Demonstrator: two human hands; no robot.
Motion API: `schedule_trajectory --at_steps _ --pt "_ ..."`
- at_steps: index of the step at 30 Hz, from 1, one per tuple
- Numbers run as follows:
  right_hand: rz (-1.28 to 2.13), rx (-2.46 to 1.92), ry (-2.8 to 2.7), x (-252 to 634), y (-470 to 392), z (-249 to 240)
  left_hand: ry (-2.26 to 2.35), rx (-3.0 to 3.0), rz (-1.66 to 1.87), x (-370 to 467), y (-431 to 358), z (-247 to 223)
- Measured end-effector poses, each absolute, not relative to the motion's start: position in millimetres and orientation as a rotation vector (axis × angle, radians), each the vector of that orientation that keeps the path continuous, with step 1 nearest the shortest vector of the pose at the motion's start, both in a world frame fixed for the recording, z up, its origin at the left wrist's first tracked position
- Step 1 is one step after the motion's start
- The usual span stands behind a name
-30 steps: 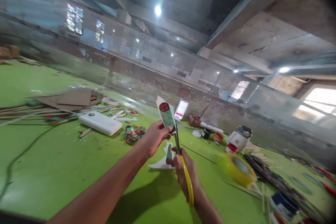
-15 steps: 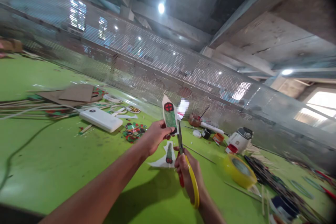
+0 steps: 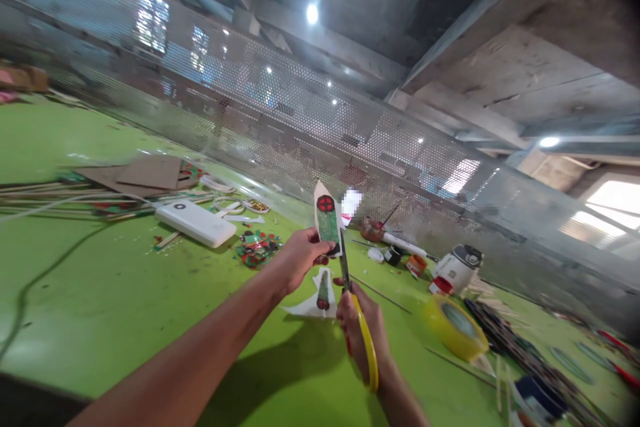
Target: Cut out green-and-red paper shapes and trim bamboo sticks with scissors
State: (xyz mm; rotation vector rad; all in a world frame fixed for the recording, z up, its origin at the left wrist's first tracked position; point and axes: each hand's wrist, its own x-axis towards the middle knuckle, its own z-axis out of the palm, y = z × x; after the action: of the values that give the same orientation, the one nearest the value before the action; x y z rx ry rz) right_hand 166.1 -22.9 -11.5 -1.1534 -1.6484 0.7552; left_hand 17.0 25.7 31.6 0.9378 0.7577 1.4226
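Note:
My left hand [image 3: 305, 257] pinches a pointed paper piece [image 3: 327, 223] painted green with a red and black round shape near its tip. In my right hand [image 3: 365, 320] is a pair of scissors [image 3: 371, 353] with yellow and red handles. Their blades reach up along the right edge of the paper, and they look nearly closed. Below the hands, on the green table [image 3: 175, 340], lies a second white paper piece [image 3: 323, 295] with a narrow green and red painted shape.
Left of my hands are a white power bank [image 3: 195, 223], a pile of red and green scraps [image 3: 259, 249] and brown cardboard [image 3: 150, 173]. To the right stand small paint jars [image 3: 393, 254], a yellow tape roll [image 3: 456, 325] and a dark jar [image 3: 540, 397]. A perforated screen [image 3: 300, 120] borders the back.
The paper in my left hand sits slightly further right. The scissors' handles look drawn closer together, with less of the red one showing. The view has shifted a little.

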Motion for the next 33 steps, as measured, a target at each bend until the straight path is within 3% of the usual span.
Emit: schedule_trajectory --at_steps 33 --pt "0.613 -1.257 -1.77 164 -29 0 0.827 0.947 1.395 15 27 31"
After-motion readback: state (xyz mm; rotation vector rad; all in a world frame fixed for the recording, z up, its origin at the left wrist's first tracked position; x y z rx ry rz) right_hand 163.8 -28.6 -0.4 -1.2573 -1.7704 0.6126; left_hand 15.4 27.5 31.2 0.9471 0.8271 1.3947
